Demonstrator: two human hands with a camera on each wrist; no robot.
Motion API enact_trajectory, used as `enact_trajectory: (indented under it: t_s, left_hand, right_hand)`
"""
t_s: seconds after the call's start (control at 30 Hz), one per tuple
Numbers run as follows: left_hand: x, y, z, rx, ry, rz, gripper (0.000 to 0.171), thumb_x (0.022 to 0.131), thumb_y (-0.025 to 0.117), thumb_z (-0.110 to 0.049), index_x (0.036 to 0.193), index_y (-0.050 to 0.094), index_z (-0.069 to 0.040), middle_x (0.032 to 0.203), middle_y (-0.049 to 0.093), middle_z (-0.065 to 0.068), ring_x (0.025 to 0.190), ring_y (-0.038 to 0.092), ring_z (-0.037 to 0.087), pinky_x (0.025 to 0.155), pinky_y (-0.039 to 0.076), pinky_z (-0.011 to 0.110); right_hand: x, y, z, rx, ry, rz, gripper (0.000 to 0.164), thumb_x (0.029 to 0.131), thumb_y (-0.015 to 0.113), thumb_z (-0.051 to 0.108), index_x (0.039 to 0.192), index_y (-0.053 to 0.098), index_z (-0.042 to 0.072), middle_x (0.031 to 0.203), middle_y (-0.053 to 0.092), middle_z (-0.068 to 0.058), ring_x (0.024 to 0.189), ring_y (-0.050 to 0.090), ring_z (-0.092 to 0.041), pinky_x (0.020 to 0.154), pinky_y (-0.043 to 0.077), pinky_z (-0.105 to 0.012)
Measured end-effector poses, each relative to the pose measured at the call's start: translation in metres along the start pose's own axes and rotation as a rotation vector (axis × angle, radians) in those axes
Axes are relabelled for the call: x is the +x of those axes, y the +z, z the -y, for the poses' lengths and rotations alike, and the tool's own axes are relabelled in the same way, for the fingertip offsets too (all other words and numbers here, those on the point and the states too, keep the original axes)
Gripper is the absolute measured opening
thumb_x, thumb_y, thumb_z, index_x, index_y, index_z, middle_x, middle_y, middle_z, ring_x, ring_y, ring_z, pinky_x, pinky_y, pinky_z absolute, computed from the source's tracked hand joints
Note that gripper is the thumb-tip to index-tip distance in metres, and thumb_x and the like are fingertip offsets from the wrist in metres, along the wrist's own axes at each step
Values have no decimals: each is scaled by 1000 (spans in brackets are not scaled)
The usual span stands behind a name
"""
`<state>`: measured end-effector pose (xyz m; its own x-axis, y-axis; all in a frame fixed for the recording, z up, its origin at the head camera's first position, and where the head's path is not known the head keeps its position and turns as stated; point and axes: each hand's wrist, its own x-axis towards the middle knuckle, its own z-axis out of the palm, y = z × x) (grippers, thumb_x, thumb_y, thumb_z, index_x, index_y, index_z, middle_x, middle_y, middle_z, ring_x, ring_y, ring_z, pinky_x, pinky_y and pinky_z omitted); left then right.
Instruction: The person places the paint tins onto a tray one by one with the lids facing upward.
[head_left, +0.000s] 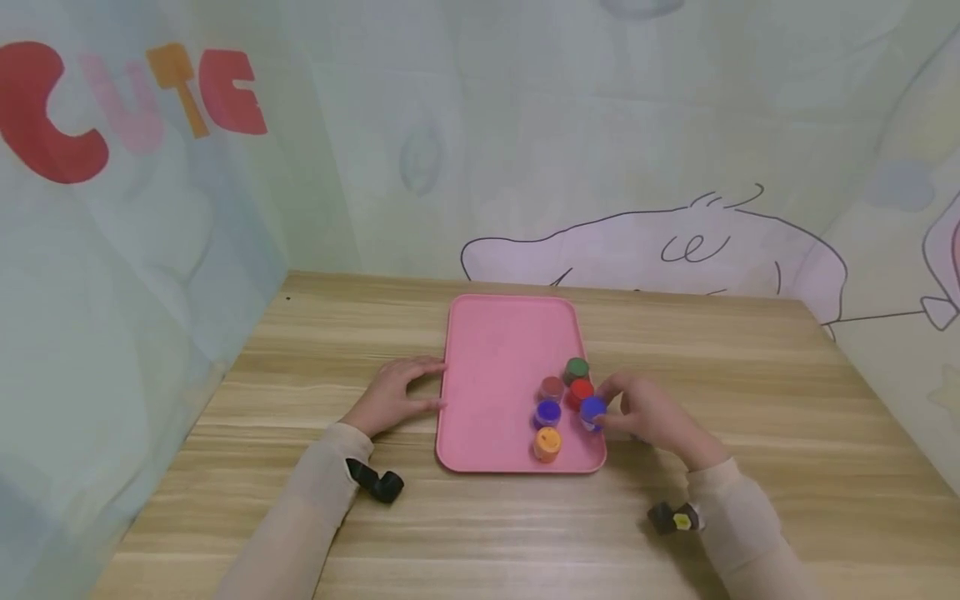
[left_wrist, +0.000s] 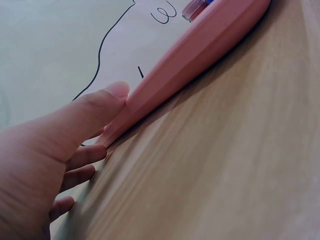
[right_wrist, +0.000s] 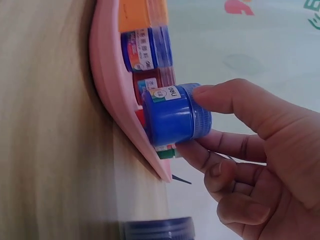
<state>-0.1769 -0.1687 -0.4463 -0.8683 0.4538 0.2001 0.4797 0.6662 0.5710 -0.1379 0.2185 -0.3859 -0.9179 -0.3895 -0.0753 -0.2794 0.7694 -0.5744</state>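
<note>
My right hand (head_left: 648,412) pinches a blue paint jar (right_wrist: 172,115) by its lid between thumb and fingers, at the right rim of the pink tray (head_left: 495,333). On the tray, beside that jar, stand a red jar (head_left: 581,393), a green jar (head_left: 577,370), a brownish-red jar (head_left: 551,388), a dark blue jar (head_left: 547,413) and an orange jar (head_left: 547,444). My left hand (head_left: 397,393) touches the tray's left edge with thumb and fingertips, its fingers loosely extended. Whether the blue jar's base meets the tray is unclear.
Another jar with a dark lid (right_wrist: 160,229) stands on the wooden table (head_left: 750,375), right of the tray and mostly hidden by my right hand in the head view. A printed cloth backdrop (head_left: 600,125) rises behind the table and along its left side.
</note>
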Motion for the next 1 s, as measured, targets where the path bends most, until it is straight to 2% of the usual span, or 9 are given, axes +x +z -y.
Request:
enact_trajectory:
  t_s: [0.23, 0.6, 0.77, 1.0]
  left_hand:
    - [0, 0, -1, -5, 1, 5, 58, 83, 74, -34, 134, 58, -13, 140, 56, 9, 134, 47, 32, 114, 31, 54]
    - [0, -1, -1, -19, -2, 6, 58, 83, 74, -34, 134, 58, -13, 141, 55, 9, 134, 46, 32, 114, 30, 53]
    - [0, -1, -3, -15, -12, 16, 59, 83, 74, -36, 135, 57, -14, 142, 54, 8, 135, 45, 32, 115, 29, 54]
    - [-1, -2, -3, -4, -10, 10, 59, 83, 73, -37, 135, 57, -14, 142, 54, 8, 135, 45, 33, 114, 29, 55]
  right_hand:
    - [0, 8, 3, 5, -8, -35, 23, 78, 78, 20, 97, 69, 11, 92, 68, -2, 62, 48, -11, 53, 43, -21]
    - [0, 11, 10, -47, 24, -28, 22, 79, 78, 22, 95, 67, 11, 94, 69, -4, 59, 47, -11, 53, 43, -21]
    - [-1, 10, 13, -69, 27, -28, 23, 79, 78, 21, 96, 67, 9, 94, 69, -3, 69, 54, -11, 62, 48, -24]
    - [-1, 11, 13, -113, 30, -40, 23, 78, 79, 22, 96, 68, 11, 92, 69, 1, 81, 60, -13, 79, 55, -34]
